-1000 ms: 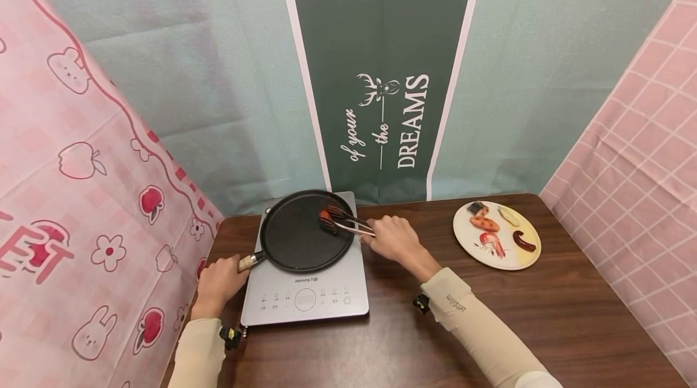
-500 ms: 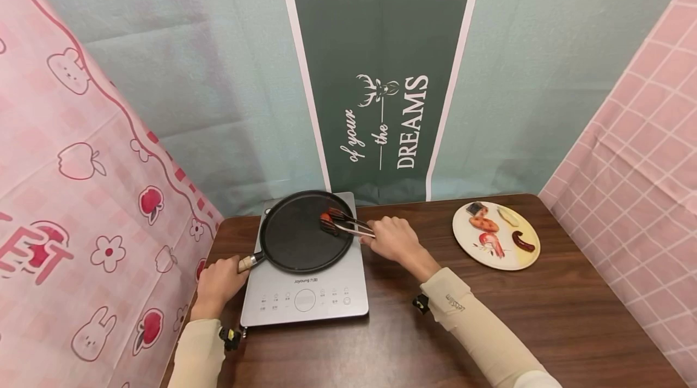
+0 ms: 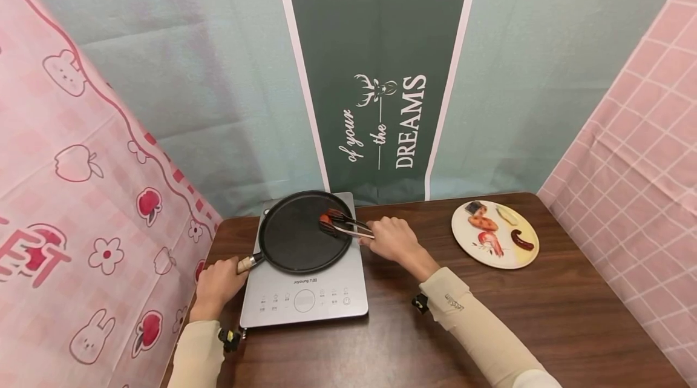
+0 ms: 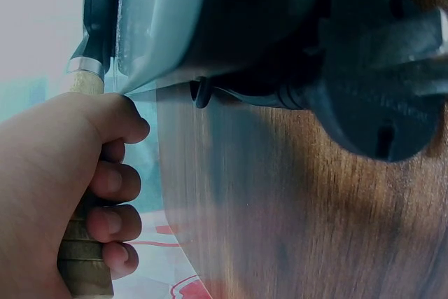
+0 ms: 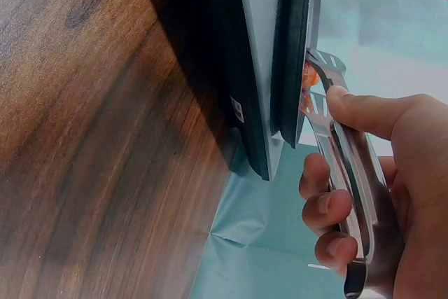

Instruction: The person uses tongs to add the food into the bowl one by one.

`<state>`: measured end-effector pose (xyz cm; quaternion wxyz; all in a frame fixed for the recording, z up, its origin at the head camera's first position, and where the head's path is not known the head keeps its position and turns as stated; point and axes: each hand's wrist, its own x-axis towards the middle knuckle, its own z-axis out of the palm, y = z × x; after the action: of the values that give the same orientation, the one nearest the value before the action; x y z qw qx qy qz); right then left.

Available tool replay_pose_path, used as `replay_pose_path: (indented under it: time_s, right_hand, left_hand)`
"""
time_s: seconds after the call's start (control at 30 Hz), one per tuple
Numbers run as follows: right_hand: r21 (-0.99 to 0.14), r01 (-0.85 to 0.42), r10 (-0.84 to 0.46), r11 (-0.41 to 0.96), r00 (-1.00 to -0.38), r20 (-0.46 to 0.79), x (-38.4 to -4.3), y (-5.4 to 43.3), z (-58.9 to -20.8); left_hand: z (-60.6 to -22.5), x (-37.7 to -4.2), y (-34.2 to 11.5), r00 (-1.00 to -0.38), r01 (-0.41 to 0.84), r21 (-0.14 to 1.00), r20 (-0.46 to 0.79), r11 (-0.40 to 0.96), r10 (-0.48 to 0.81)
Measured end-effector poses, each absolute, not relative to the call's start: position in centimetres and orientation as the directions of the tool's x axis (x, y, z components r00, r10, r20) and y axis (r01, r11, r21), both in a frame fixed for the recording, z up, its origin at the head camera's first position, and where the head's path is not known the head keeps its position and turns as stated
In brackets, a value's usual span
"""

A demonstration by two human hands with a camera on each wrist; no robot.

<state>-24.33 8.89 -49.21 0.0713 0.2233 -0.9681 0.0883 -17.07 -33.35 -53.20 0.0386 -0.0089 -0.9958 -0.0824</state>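
My left hand [image 3: 220,282] grips the wooden handle [image 3: 246,264] of a flat black pan [image 3: 294,233]; in the left wrist view the fingers curl fully round that handle [image 4: 87,264]. The pan sits on a silver induction cooker [image 3: 327,291]. My right hand [image 3: 396,241] holds metal tongs [image 3: 356,230], thumb on one arm and fingers round the other, as the right wrist view shows. Between the tong tips, at the pan's right side, is a small orange-red piece of food [image 3: 325,218]. Its exact kind is hard to tell, as the tips partly cover it.
To the right on the wooden table [image 3: 403,339] stands a round plate [image 3: 512,262] bearing several food pieces, among them a shrimp [image 3: 488,240] and a dark sausage [image 3: 523,241]. Fabric hangings [image 3: 376,31] close off the back and both sides. A dark plug [image 4: 385,103] shows in the left wrist view.
Both hands keep their holds and hardly move. The tongs and the orange-red piece shift only very slightly at the pan's right side. The whole head view drifts a little.
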Motion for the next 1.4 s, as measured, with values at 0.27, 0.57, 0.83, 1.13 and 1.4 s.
replay_pose_path:
  time_s: [0.27,0.57,0.83,1.13,1.4]
  right_hand:
    - [-0.133,-0.446,-0.423,0.885,-0.890,0.169,-24.4,8.8,-49.1]
    - [-0.166,-0.444,-0.419,0.881,-0.893,0.166,-24.4,8.7,-49.0]
    - [-0.189,-0.440,-0.417,0.878,-0.897,0.147,-24.2,8.8,-49.0]
    - [-0.181,-0.425,-0.406,0.887,-0.904,0.135,-23.8,9.2,-48.0]
    - [-0.155,-0.434,-0.407,0.888,-0.896,0.178,-23.5,10.2,-47.5]
  left_hand:
    - [-53.2,-16.9,-33.5,-0.996,0.020,0.162,0.084,0.987,0.006]
    - [-53.2,-16.8,-33.6,-0.997,0.019,0.169,0.083,0.985,0.005]
    - [-53.5,-16.8,-33.6,-0.996,0.025,0.163,0.090,0.986,0.011]
    - [-53.5,-16.9,-33.5,-0.997,0.019,0.168,0.076,0.986,0.007]
    - [-53.5,-17.0,-33.4,-0.996,0.028,0.162,0.090,0.986,0.013]
